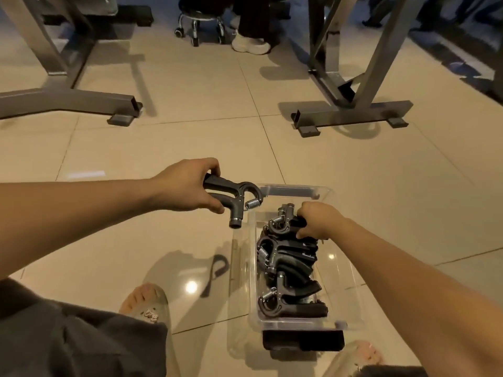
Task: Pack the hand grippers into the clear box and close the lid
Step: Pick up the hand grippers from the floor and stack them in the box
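Observation:
A clear plastic box (344, 270) stands on the tiled floor with several black hand grippers (291, 259) stacked inside. My left hand (187, 186) holds one black hand gripper (234, 195) by its handles, just left of the box's far corner, spring end toward the box. My right hand (317, 220) reaches into the box's far end and grips the topmost hand gripper (285, 223) there. A clear lid (239, 295) lies under the box, sticking out at its left side. A black latch (303, 340) shows at the box's near end.
A black strap (216, 273) lies on the floor left of the box. My feet in clear sandals (148, 303) flank the box. Grey metal table legs (353, 115) stand ahead left and right; a wheeled stool (200, 25) and a seated person's shoe (250, 43) are farther back.

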